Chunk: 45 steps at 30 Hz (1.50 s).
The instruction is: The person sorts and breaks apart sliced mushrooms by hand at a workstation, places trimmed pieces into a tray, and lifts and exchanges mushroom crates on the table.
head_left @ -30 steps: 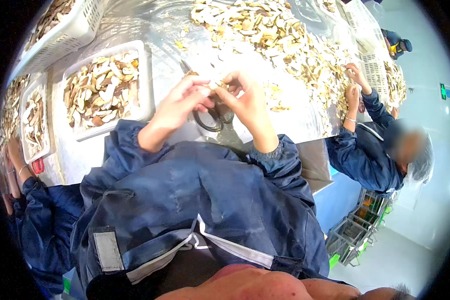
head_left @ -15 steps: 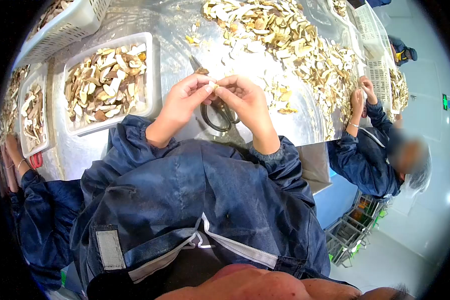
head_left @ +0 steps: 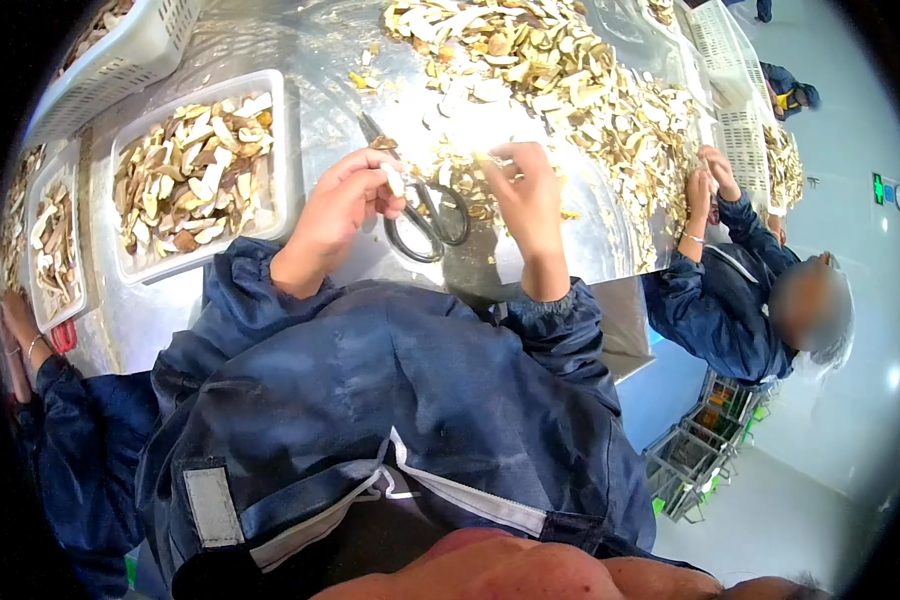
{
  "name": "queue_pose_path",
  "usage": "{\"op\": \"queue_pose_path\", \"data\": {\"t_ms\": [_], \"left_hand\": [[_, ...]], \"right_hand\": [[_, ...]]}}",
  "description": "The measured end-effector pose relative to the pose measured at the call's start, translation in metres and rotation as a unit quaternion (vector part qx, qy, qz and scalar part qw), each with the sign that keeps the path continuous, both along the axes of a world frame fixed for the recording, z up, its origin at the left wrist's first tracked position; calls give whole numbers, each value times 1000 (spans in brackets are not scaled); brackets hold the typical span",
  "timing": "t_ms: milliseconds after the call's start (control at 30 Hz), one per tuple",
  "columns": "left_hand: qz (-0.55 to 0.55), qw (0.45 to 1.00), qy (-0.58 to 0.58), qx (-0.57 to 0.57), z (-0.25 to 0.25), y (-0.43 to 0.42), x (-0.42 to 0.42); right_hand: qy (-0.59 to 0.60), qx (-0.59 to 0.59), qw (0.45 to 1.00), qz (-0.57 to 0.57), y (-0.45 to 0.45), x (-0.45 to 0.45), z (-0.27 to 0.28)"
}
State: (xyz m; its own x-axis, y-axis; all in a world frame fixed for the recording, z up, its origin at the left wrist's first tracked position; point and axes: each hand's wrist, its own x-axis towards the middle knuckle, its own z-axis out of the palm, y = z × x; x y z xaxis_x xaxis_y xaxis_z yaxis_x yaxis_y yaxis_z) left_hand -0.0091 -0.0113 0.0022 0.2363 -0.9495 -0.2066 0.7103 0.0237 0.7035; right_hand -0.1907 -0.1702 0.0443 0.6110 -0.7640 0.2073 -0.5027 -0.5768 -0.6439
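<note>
My left hand (head_left: 338, 215) pinches a pale mushroom slice (head_left: 393, 180) between thumb and fingers. To its right, my right hand (head_left: 528, 200) hovers above the table, with thumb and forefinger apart and no piece clearly visible between them. Black-handled scissors (head_left: 410, 250) lie on the metal table between my hands, their blades pointing away and partly behind my left fingers. Beyond my right hand spreads a large heap of sliced mushrooms (head_left: 560, 70). On my left stands a white tray (head_left: 282, 150) holding mushroom slices.
A narrower tray (head_left: 78, 230) and a slotted white crate (head_left: 120, 75) stand farther left. At the right, a co-worker's hands (head_left: 708, 185) work beside the heap, near more white crates (head_left: 740, 140). Another person's hand (head_left: 18, 320) rests at the left edge.
My hands have come apart. The left keeps the mushroom slice and moves slightly left, while the right shifts right and opens its fingers. More of the scissors shows.
</note>
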Motion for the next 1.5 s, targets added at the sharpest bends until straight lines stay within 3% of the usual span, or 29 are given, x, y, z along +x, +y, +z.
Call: {"op": "queue_pose_path", "data": {"t_ms": [67, 100, 233, 433, 533, 667, 767, 867, 1000, 1100, 1200, 1300, 1400, 1500], "left_hand": [[-3, 1000, 7, -12, 5, 0, 0], [-5, 1000, 16, -13, 6, 0, 0], [-19, 1000, -5, -3, 3, 2, 4], [-39, 999, 17, 1, 5, 2, 4], [-32, 999, 24, -3, 4, 3, 6], [-27, 999, 24, -11, 4, 2, 9], [-36, 999, 25, -2, 2, 2, 8], [-35, 999, 30, -7, -2, 2, 8], [-29, 999, 28, -5, -2, 2, 8], [-25, 999, 23, -3, -3, 2, 8], [-29, 999, 21, 2, 1, 3, 9], [-32, 999, 15, 3, 3, 3, 8], [-38, 999, 10, -4, -2, 1, 8], [-37, 999, 7, -4, -4, 2, 9]], "right_hand": [[-3, 29, 998, 47, 0, 3, -9], [49, 37, 997, 46, 1, 6, -6], [102, -49, 994, 4, -26, 2, -14], [55, -141, 988, 16, -79, 34, -15], [90, -220, 971, 40, -91, 50, -33], [42, -200, 978, 47, -92, 48, -45], [65, 107, 992, -24, -86, 32, -27], [-150, 335, 930, -19, -62, 27, -7], [-113, 337, 935, 10, -61, 15, -10], [-33, 312, 949, -10, -52, 10, 2], [56, -6, 997, -55, -57, 0, -6], [25, 100, 994, -45, -50, -3, -4], [84, -48, 993, 63, -33, 6, -5], [84, -61, 992, 72, -35, 10, -16]]}}
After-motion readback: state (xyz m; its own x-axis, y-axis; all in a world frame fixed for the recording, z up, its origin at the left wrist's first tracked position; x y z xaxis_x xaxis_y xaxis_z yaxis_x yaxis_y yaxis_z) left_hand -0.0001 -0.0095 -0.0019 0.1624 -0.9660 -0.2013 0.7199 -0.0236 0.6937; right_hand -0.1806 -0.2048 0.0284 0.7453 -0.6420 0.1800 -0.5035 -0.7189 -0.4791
